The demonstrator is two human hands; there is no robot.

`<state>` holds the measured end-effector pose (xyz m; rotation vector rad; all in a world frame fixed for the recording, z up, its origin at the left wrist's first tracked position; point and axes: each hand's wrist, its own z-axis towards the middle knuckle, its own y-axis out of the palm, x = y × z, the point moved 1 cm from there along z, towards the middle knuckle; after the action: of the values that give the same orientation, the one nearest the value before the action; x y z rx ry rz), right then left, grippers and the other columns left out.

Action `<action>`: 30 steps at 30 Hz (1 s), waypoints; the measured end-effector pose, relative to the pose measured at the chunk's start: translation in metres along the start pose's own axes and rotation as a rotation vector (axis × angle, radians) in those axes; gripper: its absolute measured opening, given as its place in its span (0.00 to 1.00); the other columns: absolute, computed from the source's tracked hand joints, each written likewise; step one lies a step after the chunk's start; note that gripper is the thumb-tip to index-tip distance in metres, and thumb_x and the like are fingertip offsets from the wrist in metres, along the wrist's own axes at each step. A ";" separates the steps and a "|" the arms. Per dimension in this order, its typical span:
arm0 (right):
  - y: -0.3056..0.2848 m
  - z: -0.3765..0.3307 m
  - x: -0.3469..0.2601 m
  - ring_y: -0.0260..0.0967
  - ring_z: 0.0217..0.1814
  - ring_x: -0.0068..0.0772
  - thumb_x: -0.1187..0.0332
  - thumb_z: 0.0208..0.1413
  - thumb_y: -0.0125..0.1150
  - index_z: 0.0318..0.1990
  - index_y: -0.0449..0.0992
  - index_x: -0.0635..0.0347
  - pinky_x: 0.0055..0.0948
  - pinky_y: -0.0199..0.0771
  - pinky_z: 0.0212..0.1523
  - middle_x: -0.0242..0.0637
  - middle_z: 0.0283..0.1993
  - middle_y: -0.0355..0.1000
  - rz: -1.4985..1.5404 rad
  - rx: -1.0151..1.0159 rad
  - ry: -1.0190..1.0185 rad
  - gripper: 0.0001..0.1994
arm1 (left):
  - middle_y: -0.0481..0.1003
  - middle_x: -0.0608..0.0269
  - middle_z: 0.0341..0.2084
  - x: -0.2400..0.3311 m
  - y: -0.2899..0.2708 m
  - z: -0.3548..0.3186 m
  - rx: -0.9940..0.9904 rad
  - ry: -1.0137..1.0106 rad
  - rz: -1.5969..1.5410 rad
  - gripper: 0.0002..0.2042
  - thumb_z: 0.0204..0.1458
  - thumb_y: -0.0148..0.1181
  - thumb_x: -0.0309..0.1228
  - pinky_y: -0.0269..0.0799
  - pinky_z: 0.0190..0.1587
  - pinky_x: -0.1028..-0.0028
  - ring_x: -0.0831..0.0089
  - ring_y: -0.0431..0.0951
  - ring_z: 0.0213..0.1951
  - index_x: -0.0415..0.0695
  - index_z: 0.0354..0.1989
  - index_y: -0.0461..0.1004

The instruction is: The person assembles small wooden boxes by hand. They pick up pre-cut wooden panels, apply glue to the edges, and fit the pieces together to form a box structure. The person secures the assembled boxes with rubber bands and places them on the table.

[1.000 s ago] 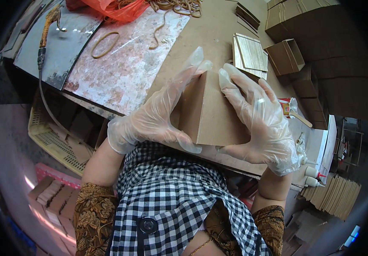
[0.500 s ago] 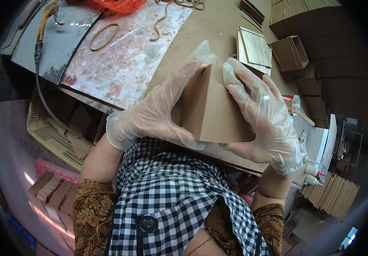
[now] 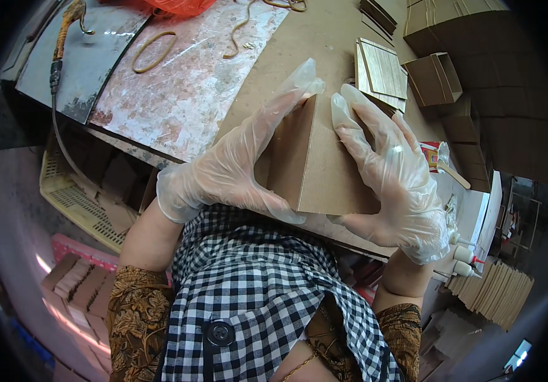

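A brown cardboard box (image 3: 331, 165) is held between my two hands at the near edge of the table, one of its long edges turned up toward me. My left hand (image 3: 235, 165), in a clear plastic glove, grips its left side, thumb at the near end and fingers at the far end. On the right side, my gloved right hand (image 3: 395, 172) presses with its fingers on the upper face and its thumb at the near lower corner. Parts of the box's sides are hidden behind both hands.
Beyond my right hand lie flat board pieces (image 3: 382, 73) and an open brown box (image 3: 436, 79), with stacked boxes (image 3: 503, 114) behind. Glue bottles (image 3: 464, 254) stand at the right. Left are a rubber band (image 3: 154, 52), a hooked tool (image 3: 64, 38) and a yellow crate (image 3: 73, 197).
Almost nothing differs. My right hand's fingers have shifted very slightly on the box, and both hands keep their hold.
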<state>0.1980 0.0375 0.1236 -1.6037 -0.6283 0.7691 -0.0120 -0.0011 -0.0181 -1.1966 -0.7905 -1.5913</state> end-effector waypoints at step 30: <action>0.009 -0.004 0.008 0.54 0.72 0.57 0.56 0.30 0.73 0.65 0.67 0.57 0.53 0.49 0.72 0.53 0.68 0.57 0.079 0.083 -0.093 0.46 | 0.49 0.50 0.72 0.034 -0.006 0.030 -0.110 0.204 0.231 0.67 0.20 0.86 0.45 0.44 0.72 0.58 0.59 0.49 0.73 0.41 0.73 0.46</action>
<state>0.2066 0.0395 0.1142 -1.5306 -0.5946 0.9210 -0.0094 0.0173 0.0236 -1.1371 -0.4228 -1.5497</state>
